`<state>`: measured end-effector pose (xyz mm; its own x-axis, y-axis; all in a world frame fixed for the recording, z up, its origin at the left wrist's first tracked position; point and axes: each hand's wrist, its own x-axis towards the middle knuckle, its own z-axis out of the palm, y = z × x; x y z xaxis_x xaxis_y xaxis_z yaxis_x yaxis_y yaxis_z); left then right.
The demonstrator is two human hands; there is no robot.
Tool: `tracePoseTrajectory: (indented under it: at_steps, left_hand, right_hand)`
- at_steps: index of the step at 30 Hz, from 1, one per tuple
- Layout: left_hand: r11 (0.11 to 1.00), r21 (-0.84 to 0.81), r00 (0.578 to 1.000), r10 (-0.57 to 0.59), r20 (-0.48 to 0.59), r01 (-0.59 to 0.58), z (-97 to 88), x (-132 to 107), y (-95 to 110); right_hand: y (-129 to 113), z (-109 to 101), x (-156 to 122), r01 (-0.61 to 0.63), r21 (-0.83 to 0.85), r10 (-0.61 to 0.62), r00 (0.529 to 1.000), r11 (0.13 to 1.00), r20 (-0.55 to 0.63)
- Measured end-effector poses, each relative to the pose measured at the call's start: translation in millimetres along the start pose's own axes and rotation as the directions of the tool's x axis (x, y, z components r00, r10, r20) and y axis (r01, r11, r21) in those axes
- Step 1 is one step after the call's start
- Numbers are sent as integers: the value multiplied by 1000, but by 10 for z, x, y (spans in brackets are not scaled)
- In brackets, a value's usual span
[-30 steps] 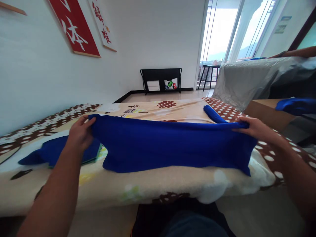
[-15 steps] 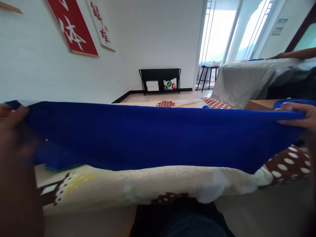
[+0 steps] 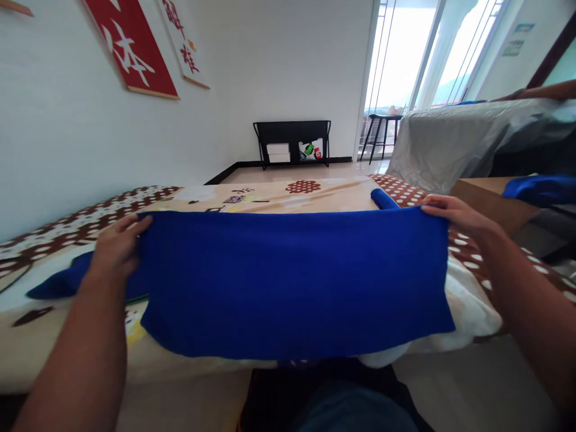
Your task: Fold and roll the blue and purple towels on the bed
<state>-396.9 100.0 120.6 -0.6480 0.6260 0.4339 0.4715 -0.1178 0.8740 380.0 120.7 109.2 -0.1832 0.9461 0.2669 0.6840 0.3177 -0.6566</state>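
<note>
A large blue towel (image 3: 292,282) is stretched flat between my hands over the near edge of a bed covered with a patterned blanket (image 3: 279,195). My left hand (image 3: 117,249) pinches the towel's top left corner. My right hand (image 3: 452,213) pinches its top right corner. The towel's lower edge hangs past the front of the bed. A rolled blue towel (image 3: 383,198) lies on the blanket just behind my right hand. Another blue cloth (image 3: 60,282) lies flat on the blanket under my left forearm.
A white wall with red banners (image 3: 128,51) runs along the left. A black rack (image 3: 292,144) stands at the far wall. To the right is a grey-covered table (image 3: 454,141), where another person's arm (image 3: 540,91) rests, and a blue cloth (image 3: 537,189) on a wooden surface.
The towel was lifted high and spread wide half a second ago. It has now come back down and lies spread wider and flatter over the bed's edge than one second ago.
</note>
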Motion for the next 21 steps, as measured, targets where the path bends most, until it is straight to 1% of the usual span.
tracePoseTrajectory:
  at_steps: [1,2,3,5,8,11,13,16,18,21]
  left_hand:
    - [998,43,998,-43,47,41,102,-8,-135]
    - [993,93,994,-83,76,76,202,-18,-266]
    - [984,150,989,-113,95,98,300,-29,-390]
    - [955,280,984,-135,114,99,483,-46,-606]
    - [881,473,975,-112,190,9,712,-47,-840]
    - [772,625,945,-109,310,-116,867,-21,-981]
    - [692,702,925,-134,355,-169,928,5,-1043]
    - [585,780,910,-164,381,-221,986,53,-1112]
    - [533,809,905,-170,389,-247,1019,85,-1148]
    - [486,833,905,-174,388,-264,1081,118,-1190]
  right_hand:
    - [62,122,122,-2,-49,7,995,999,96]
    - [124,241,244,7,-101,7,991,995,135]
    - [187,358,365,11,-146,10,989,989,145]
    - [311,583,587,4,-228,25,992,974,122]
    - [474,904,831,-34,-383,60,997,923,57]
    - [594,1168,952,-62,-536,90,996,842,26]
    - [653,1287,989,-50,-619,84,996,783,25]
    - [729,1379,1035,-1,-713,46,998,702,44]
    - [784,1410,1077,31,-756,22,998,654,60]
    - [877,1457,1147,50,-798,5,998,600,67]
